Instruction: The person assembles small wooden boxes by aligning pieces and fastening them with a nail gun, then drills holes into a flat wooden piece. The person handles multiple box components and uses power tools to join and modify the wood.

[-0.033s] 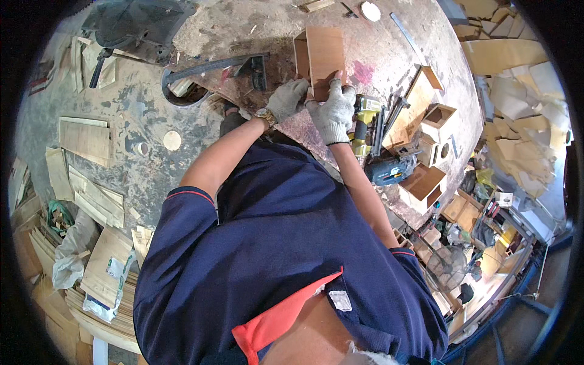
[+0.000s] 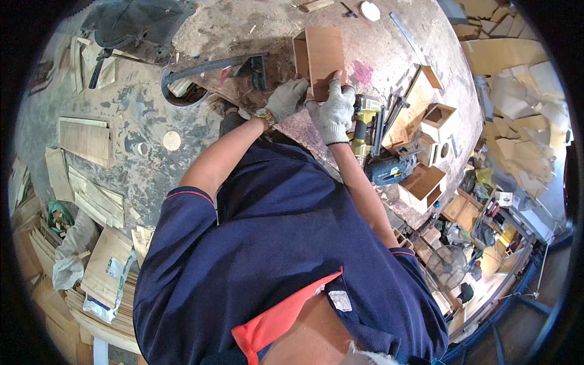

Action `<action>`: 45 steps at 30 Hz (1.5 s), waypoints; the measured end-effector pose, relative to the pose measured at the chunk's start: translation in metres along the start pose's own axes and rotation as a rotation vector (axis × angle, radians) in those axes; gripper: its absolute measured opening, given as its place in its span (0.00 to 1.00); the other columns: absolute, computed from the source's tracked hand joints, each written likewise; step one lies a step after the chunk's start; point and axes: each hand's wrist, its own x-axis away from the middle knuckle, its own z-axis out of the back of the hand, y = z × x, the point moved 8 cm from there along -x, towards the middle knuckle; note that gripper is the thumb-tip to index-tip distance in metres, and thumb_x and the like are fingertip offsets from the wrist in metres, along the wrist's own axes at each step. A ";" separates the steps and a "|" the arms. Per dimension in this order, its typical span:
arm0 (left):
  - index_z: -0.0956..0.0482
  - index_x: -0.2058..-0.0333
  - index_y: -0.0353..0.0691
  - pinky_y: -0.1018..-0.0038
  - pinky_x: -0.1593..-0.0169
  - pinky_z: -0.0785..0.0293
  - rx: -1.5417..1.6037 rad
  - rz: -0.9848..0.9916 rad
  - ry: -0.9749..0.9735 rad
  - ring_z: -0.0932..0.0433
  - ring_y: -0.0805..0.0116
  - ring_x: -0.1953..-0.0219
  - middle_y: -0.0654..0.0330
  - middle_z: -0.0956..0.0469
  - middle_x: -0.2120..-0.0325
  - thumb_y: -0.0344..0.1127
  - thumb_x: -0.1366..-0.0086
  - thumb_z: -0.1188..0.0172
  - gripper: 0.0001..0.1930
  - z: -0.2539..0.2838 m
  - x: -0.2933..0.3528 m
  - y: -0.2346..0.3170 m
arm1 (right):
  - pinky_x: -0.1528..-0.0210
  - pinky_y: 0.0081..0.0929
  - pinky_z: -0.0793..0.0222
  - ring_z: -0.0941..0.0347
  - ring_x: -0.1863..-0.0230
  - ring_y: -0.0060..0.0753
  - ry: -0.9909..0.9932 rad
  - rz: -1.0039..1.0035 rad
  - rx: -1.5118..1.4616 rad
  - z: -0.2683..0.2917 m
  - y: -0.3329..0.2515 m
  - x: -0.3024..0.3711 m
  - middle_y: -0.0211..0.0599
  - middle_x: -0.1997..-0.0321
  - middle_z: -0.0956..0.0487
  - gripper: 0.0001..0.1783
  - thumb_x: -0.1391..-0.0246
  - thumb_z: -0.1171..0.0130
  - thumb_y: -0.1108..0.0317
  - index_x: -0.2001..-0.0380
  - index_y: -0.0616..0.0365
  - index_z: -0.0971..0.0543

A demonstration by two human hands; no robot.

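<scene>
A reddish-brown wooden box (image 2: 326, 56) stands at the far middle of the work surface, with an open side toward the left. My left hand (image 2: 288, 100), in a grey knit glove, has its fingers closed at the box's near left edge. My right hand (image 2: 333, 111), gloved the same way, grips the near right corner, one fingertip showing bare against the panel. Just right of that hand lies a yellow-green and black nail gun (image 2: 361, 125). The undersides of both hands' fingers are partly hidden.
A blue jigsaw (image 2: 392, 170) sits near my right forearm, beside small wooden boxes (image 2: 439, 121) and an L-shaped board piece (image 2: 409, 115). Left, a curved dark bar (image 2: 213, 65) crosses a round hole. Wood offcuts (image 2: 85, 141) lie farther left; a fan (image 2: 447, 266) stands lower right.
</scene>
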 end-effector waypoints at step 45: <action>0.29 0.49 0.38 0.54 0.45 0.25 -0.011 -0.023 0.059 0.22 0.44 0.48 0.45 0.21 0.51 0.42 0.43 0.34 0.26 -0.004 -0.009 -0.010 | 0.69 0.30 0.27 0.22 0.72 0.27 -0.225 -0.066 -0.528 0.095 0.076 0.010 0.39 0.65 0.16 0.19 0.43 0.33 0.67 0.51 0.65 0.22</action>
